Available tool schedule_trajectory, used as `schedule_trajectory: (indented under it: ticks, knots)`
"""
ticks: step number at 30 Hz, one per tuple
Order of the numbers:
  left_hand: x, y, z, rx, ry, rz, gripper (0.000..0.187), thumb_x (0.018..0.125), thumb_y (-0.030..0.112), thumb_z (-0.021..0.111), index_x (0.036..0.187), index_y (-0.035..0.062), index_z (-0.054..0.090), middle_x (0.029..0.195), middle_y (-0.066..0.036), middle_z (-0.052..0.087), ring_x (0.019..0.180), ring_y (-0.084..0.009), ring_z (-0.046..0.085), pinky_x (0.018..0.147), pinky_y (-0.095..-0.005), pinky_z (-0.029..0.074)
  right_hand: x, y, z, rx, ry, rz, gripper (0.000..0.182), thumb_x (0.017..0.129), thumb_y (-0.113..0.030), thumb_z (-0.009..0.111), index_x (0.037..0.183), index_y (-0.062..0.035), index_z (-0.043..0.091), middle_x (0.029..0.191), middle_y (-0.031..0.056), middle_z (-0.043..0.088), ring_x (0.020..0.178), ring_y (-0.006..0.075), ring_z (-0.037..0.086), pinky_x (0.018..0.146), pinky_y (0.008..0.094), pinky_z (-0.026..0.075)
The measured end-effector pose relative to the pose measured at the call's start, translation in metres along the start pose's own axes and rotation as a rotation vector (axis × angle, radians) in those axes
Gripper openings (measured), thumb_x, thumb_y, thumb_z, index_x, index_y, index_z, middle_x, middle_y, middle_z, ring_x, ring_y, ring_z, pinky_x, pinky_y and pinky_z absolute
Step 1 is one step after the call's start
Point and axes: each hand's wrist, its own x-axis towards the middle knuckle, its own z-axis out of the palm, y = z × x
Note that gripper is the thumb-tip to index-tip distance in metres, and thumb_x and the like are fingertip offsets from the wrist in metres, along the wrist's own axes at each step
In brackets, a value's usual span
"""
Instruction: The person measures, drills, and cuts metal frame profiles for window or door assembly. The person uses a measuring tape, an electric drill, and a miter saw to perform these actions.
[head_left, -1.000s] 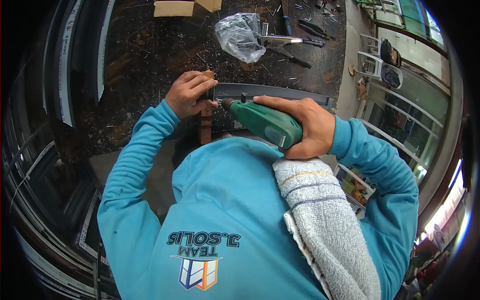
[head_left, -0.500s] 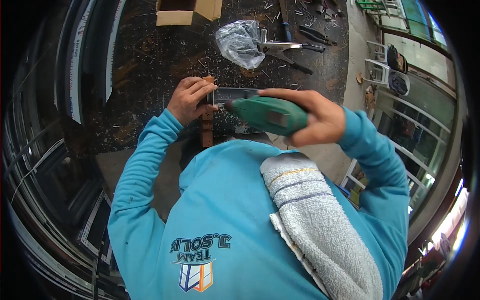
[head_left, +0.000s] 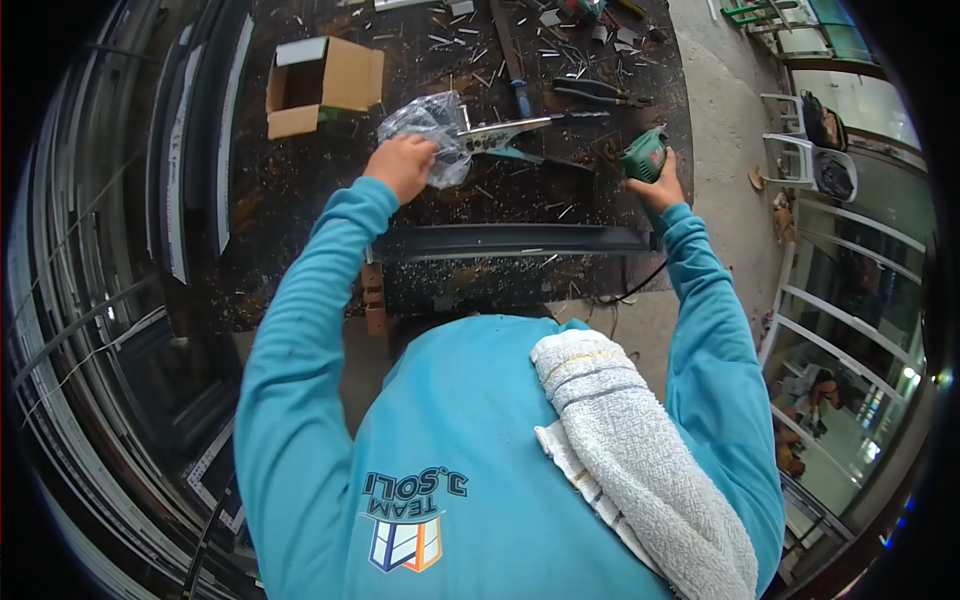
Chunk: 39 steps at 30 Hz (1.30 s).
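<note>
My left hand (head_left: 402, 166) is at the clear plastic bag (head_left: 440, 118), its fingers bent against the film and their tips partly hidden. What lies inside the bag is hard to make out. Over on the right, my right hand (head_left: 664, 187) grips a green power drill (head_left: 645, 155) above the table. Right beside the bag lies a hand riveter (head_left: 500, 134) with its handles spread. Between my arms and nearer my body, a long dark grey metal profile (head_left: 520, 240) runs across the table. A brown wooden strip (head_left: 374, 300) sticks out past the near edge under its left end.
An open cardboard box (head_left: 350, 78) stands at the back left. Pliers (head_left: 600, 92), a blue-handled tool (head_left: 520, 95) and metal scraps lie on the dark table (head_left: 300, 190). A black cord (head_left: 645, 283) hangs near the right forearm. Long profiles (head_left: 190, 150) stand at left.
My left hand has left the wooden strip and gone forward to the plastic bag. The drill, in my right hand, has moved away from the strip to the right side. The view has shifted.
</note>
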Motion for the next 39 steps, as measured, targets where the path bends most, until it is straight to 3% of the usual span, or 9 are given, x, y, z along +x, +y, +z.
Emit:
schedule_trajectory:
  ticks: [2, 5, 9, 13, 23, 27, 31, 33, 39]
  knots:
    - [0.013, 0.014, 0.011, 0.251, -0.041, -0.101, 0.030, 0.082, 0.015, 0.056, 0.111, 0.0081, 0.059, 0.101, -0.009, 0.063, 0.098, -0.0276, 0.058, 0.086, -0.0395, 0.044, 0.010, 0.009, 0.008, -0.174, 0.076, 0.050, 0.105, 0.058, -0.032, 0.080, 0.142, -0.0082, 0.023, 0.126, 0.0297, 0.045, 0.116, 0.0405, 0.047, 0.099, 0.0394, 0.039]
    - [0.027, 0.036, 0.009, 0.356, -0.174, -0.274, 0.046, 0.079, 0.014, 0.059, 0.123, 0.0037, 0.050, 0.105, -0.012, 0.061, 0.101, -0.0264, 0.057, 0.085, -0.0389, 0.044, -0.013, -0.036, 0.010, -0.532, 0.299, -0.519, 0.080, 0.065, -0.026, 0.076, 0.133, -0.0070, 0.039, 0.120, 0.0256, 0.049, 0.113, 0.0395, 0.048, 0.099, 0.0412, 0.039]
    - [0.031, 0.056, 0.006, 0.458, -0.132, -0.349, 0.057, 0.076, 0.011, 0.059, 0.130, -0.0005, 0.042, 0.108, -0.018, 0.058, 0.099, -0.0273, 0.057, 0.084, -0.0377, 0.045, -0.020, -0.073, 0.058, -0.167, -0.021, -0.753, 0.052, 0.071, -0.026, 0.068, 0.118, -0.0096, 0.053, 0.111, 0.0149, 0.054, 0.105, 0.0348, 0.052, 0.089, 0.0437, 0.043]
    - [0.036, 0.030, 0.021, 0.331, 0.108, -0.140, 0.054, 0.077, 0.007, 0.055, 0.130, 0.0051, 0.045, 0.106, -0.016, 0.059, 0.100, -0.0266, 0.058, 0.082, -0.0384, 0.045, -0.005, -0.083, 0.104, -0.332, -0.102, -0.654, 0.043, 0.072, -0.024, 0.067, 0.110, -0.0097, 0.053, 0.101, 0.0140, 0.055, 0.101, 0.0344, 0.054, 0.082, 0.0447, 0.046]
    - [0.057, 0.020, 0.014, 0.558, -0.166, -0.602, 0.022, 0.088, 0.016, 0.045, 0.108, 0.0154, 0.054, 0.091, -0.008, 0.067, 0.084, -0.0245, 0.066, 0.066, -0.0420, 0.049, -0.002, -0.126, 0.053, 0.316, -0.206, -0.750, 0.021, 0.074, -0.014, 0.060, 0.090, -0.0003, 0.055, 0.086, 0.0149, 0.053, 0.079, 0.0341, 0.057, 0.068, 0.0389, 0.046]
    - [0.058, 0.018, 0.008, 0.499, 0.016, -0.507, 0.009, 0.081, 0.022, 0.057, 0.081, 0.0175, 0.066, 0.081, -0.007, 0.065, 0.074, -0.0248, 0.065, 0.061, -0.0389, 0.052, -0.026, -0.133, 0.011, 0.677, -0.392, -0.641, 0.011, 0.074, -0.007, 0.057, 0.082, -0.0042, 0.050, 0.076, 0.0018, 0.045, 0.071, 0.0090, 0.044, 0.061, 0.0271, 0.038]
    - [0.064, 0.042, -0.006, 0.298, 0.441, -0.522, 0.024, 0.084, 0.031, 0.055, 0.087, 0.0118, 0.069, 0.092, -0.009, 0.069, 0.083, -0.0222, 0.067, 0.074, -0.0387, 0.053, -0.038, -0.124, 0.036, 0.872, -0.313, -0.696, 0.024, 0.083, -0.011, 0.064, 0.100, -0.0032, 0.049, 0.078, -0.0026, 0.042, 0.071, 0.0069, 0.040, 0.062, 0.0221, 0.034]
    - [0.074, 0.009, 0.027, 0.489, -0.059, -0.767, 0.021, 0.086, 0.025, 0.053, 0.090, 0.0130, 0.070, 0.098, -0.009, 0.068, 0.087, -0.0239, 0.067, 0.078, -0.0404, 0.053, -0.021, -0.096, 0.059, 0.712, -0.252, -0.705, 0.031, 0.083, -0.009, 0.066, 0.108, -0.0009, 0.050, 0.081, -0.0015, 0.045, 0.075, 0.0083, 0.042, 0.065, 0.0244, 0.037]
    - [0.053, 0.033, -0.034, 0.079, -0.062, -0.666, 0.025, 0.073, 0.020, 0.066, 0.096, 0.0108, 0.069, 0.100, -0.017, 0.066, 0.095, -0.0321, 0.064, 0.083, -0.0416, 0.050, -0.060, -0.130, 0.037, 0.649, -0.050, -0.739, 0.036, 0.079, -0.012, 0.070, 0.103, -0.0006, 0.046, 0.066, -0.0012, 0.045, 0.063, 0.0068, 0.043, 0.052, 0.0248, 0.037]
